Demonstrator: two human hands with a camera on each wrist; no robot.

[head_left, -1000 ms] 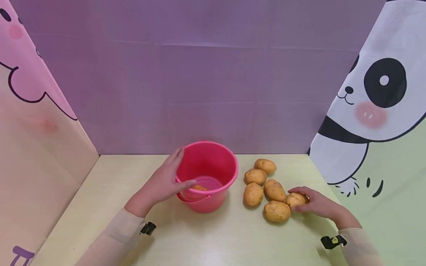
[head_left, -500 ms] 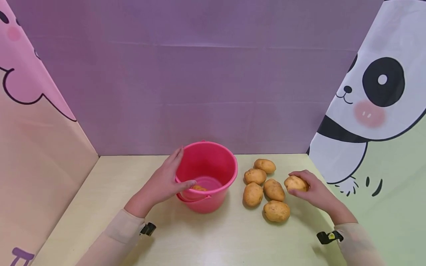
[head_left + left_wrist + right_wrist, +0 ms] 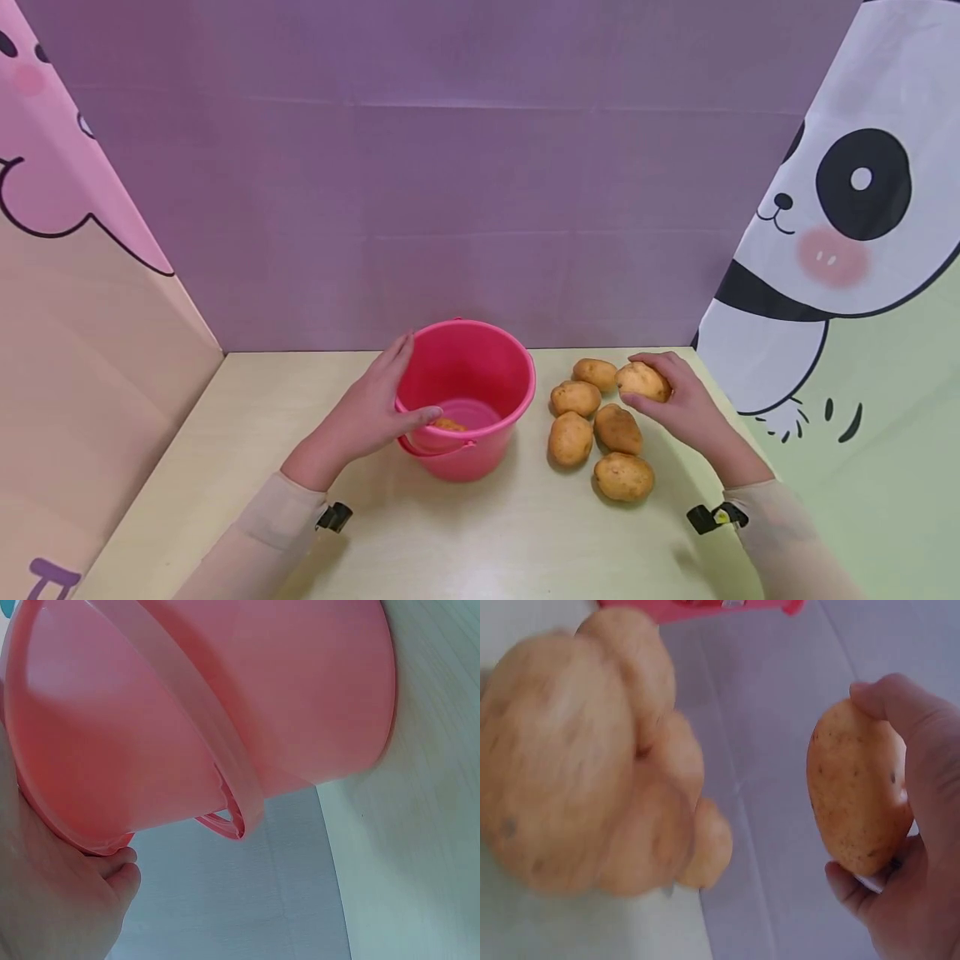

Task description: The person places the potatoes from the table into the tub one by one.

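Observation:
A pink bucket (image 3: 491, 454) stands upright at mid table, with something yellowish-brown (image 3: 450, 423) low inside it. My left hand (image 3: 367, 412) holds its left rim, the thumb lying over the near edge; the left wrist view has the hand (image 3: 64, 889) at the rim too. A potato (image 3: 642, 382) is pinched between thumb and fingers of my right hand (image 3: 686, 404), raised above the table. In the right wrist view that potato (image 3: 855, 784) hangs apart from the others. Several potatoes lie left of and below the right hand, among them one nearest the front (image 3: 624, 477).
The bucket's handle (image 3: 225, 742) hangs down its near side. A purple backdrop (image 3: 480, 183) rises at the table's back edge. Printed panels flank the table, a panda panel (image 3: 780, 358) on the right and a pink-and-beige one (image 3: 90, 333) on the left.
My right hand has lifted one potato from the right end of the group and carried it up, back and leftward. The left hand stays at the bucket.

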